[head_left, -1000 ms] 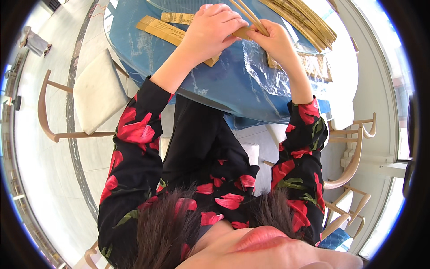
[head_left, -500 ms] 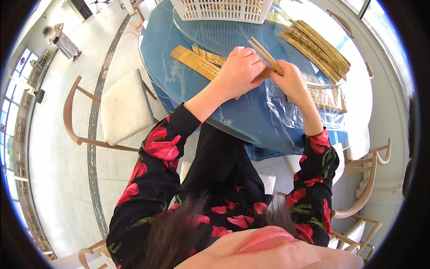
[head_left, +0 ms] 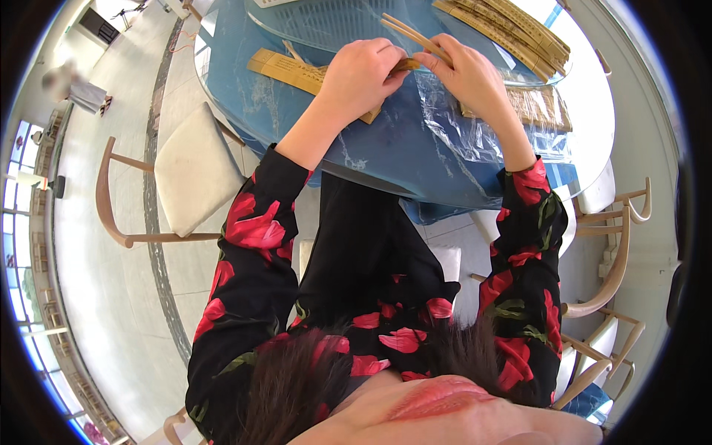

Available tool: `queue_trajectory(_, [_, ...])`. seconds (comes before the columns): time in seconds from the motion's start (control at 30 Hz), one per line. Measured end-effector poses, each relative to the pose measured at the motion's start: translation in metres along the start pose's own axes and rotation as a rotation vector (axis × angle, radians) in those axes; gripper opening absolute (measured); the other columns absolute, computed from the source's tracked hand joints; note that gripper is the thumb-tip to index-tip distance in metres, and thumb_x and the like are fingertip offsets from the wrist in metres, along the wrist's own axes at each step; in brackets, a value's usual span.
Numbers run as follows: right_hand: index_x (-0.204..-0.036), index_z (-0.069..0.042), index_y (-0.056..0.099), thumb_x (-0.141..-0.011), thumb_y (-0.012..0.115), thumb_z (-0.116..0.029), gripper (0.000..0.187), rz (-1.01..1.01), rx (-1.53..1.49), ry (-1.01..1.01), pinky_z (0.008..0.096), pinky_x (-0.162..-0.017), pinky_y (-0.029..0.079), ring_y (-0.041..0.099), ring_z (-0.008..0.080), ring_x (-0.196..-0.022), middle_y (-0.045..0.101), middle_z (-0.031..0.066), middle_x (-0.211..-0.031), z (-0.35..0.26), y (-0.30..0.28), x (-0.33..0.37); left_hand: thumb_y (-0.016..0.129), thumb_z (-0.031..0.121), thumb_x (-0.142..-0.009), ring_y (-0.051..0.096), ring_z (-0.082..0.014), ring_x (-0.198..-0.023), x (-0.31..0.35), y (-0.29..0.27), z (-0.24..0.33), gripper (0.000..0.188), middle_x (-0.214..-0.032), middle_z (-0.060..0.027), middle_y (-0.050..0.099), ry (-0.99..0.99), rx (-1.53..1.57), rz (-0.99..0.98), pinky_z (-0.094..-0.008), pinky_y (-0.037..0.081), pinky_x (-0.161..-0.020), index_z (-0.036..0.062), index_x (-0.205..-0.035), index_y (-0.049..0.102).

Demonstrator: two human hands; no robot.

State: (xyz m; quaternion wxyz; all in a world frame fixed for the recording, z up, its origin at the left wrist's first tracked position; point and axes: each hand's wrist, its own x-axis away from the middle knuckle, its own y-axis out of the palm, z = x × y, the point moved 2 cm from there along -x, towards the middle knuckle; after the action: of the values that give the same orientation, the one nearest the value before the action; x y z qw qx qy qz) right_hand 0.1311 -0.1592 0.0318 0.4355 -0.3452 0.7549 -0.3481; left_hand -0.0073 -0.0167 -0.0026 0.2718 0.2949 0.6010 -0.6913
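Head view, looking down, with clock directions taken from the middle of the picture: I see someone in a black, red-flowered shirt sitting at a table covered in blue. At twelve o'clock, the left hand is curled narrow, its fingers closed on a small brown piece, probably a paper sleeve, which sits between the two hands. At one o'clock, the right hand grips a pair of slim wooden sticks, their free ends pointing towards eleven; its thumb is near or on the brown piece.

Flat brown sleeves lie at eleven, partly hidden by the left hand. A fanned stack of sleeves lies at one, beyond the right hand. Crinkled clear film spreads at two.

The brown piece might crease or tear if the hands pulled against each other. A slack right grip could let the sticks slide apart, and a dragging right forearm could catch the film.
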Motion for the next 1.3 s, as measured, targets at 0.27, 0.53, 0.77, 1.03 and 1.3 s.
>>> queue_trajectory(0.27, [-0.106,-0.016,0.077,-0.107,0.052,-0.036,0.032,-0.183,-0.11,-0.146,0.0351,-0.069,0.05,0.064,0.0237,-0.073,0.069,0.0082,-0.082,0.051,-0.018,-0.006,0.078,0.018,-0.087,0.07,-0.0264,-0.083,0.002,-0.005,-0.007,0.024,-0.096,-0.0058,0.069,-0.14,0.008,0.047,-0.0356,0.056,-0.072,0.0045,-0.105,0.07])
queue_trajectory(0.53, [-0.11,-0.013,0.081,-0.102,0.063,-0.032,0.028,-0.153,-0.086,-0.154,0.0322,-0.061,0.047,0.061,0.0203,-0.065,0.075,0.0076,-0.086,0.062,-0.015,0.0,0.079,0.018,-0.087,0.069,-0.0278,-0.085,0.002,-0.005,-0.007,0.026,-0.099,-0.0066,0.069,-0.121,-0.007,0.014,-0.0366,0.056,-0.074,0.0041,-0.106,0.07])
queue_trajectory(0.77, [-0.112,-0.013,0.08,-0.101,0.064,-0.027,0.025,-0.206,-0.129,-0.152,0.0313,-0.058,0.045,0.06,0.018,-0.064,0.073,0.0063,-0.082,0.062,-0.013,0.0,0.078,0.017,-0.086,0.068,-0.028,-0.085,0.001,-0.004,-0.005,0.025,-0.099,-0.0064,0.068,-0.08,0.014,-0.009,-0.0372,0.055,-0.074,0.0044,-0.106,0.069])
queue_trajectory(1.03, [-0.122,-0.013,0.076,-0.103,0.061,-0.02,0.025,-0.416,-0.246,-0.049,0.0285,-0.057,0.042,0.055,0.0117,-0.059,0.062,0.0013,-0.068,0.047,-0.017,0.002,0.079,0.013,-0.085,0.067,-0.0285,-0.086,0.002,-0.002,-0.004,0.025,-0.097,-0.0069,0.067,-0.025,0.116,-0.061,-0.0367,0.055,-0.076,0.0052,-0.107,0.069])
queue_trajectory(1.3, [-0.12,-0.012,0.076,-0.102,0.06,-0.022,0.026,-0.419,-0.203,-0.049,0.0299,-0.061,0.045,0.059,0.0142,-0.065,0.066,0.0022,-0.073,0.046,-0.02,0.003,0.075,0.013,-0.09,0.066,-0.0262,-0.085,0.001,-0.002,-0.012,0.016,-0.094,-0.0075,0.069,-0.065,0.29,-0.079,-0.0341,0.053,-0.076,0.0037,-0.103,0.071])
